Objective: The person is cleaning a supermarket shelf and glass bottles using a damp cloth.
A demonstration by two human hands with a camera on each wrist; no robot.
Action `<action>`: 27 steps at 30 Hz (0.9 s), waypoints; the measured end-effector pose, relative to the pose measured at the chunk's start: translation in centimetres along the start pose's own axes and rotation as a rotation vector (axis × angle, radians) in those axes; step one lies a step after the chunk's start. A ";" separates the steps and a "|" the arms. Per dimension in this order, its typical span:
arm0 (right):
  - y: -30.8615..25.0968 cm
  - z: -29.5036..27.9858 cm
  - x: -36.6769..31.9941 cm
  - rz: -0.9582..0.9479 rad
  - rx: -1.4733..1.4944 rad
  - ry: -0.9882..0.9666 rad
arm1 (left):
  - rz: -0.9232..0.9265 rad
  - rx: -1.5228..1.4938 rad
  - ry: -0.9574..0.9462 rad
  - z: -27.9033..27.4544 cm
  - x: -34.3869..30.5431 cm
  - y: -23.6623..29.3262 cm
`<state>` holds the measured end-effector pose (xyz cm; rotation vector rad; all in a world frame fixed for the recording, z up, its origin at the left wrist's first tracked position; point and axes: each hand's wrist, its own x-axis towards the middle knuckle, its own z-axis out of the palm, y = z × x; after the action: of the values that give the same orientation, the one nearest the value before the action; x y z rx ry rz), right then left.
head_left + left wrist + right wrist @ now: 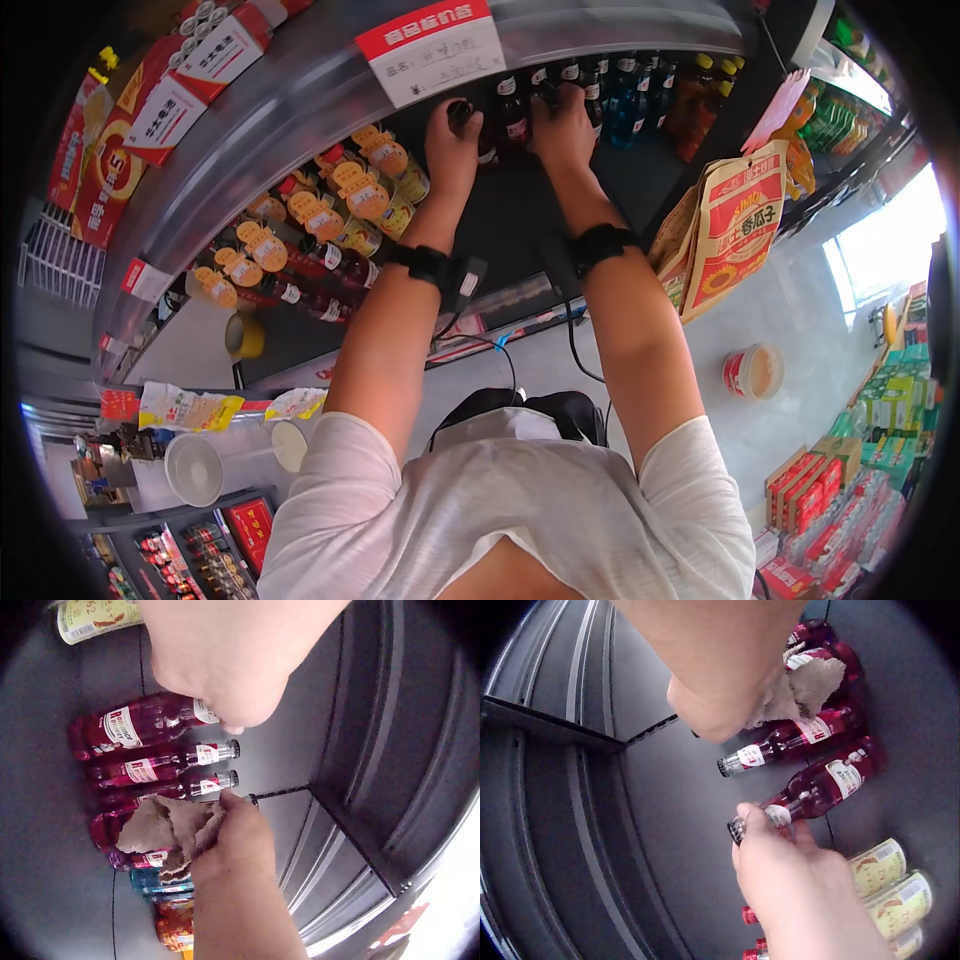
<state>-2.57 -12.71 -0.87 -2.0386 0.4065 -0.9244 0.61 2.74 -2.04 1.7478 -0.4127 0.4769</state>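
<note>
My left hand (455,155) grips the neck of a dark red glass bottle (832,784) just below its cap. The bottle stands on a black shelf (667,847), its white label showing in the right wrist view. Beside it, my right hand (565,130) holds a crumpled grey-brown cloth (161,825) against the neighbouring bottles. Between the hands stand more red bottles (142,771) with dark caps. The right fingers are mostly hidden behind the hand and cloth.
A price sign (435,48) hangs from the shelf edge above. Blue bottles (628,105) and orange bottles (692,105) stand at right. Yellow-labelled cans (898,904) and orange-tagged bottles (318,215) are at left. A paper snack bag (735,225) hangs at the right end.
</note>
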 end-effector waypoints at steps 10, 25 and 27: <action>-7.5 -5.3 -5.4 0.005 0.260 -0.337 | -0.080 -0.135 -0.081 -9.2 -8.3 8.7; -10.1 1.5 -12.1 -0.161 0.404 -0.778 | -0.210 -0.008 0.180 -17.3 -16.5 11.8; -10.5 2.2 -12.7 -0.172 0.403 -0.798 | -0.204 -0.015 0.205 -17.7 -17.1 11.3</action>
<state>-9.99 2.05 0.81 -1.8898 -0.3660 -0.1981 -21.44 17.93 1.92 1.6861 -0.0908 0.4979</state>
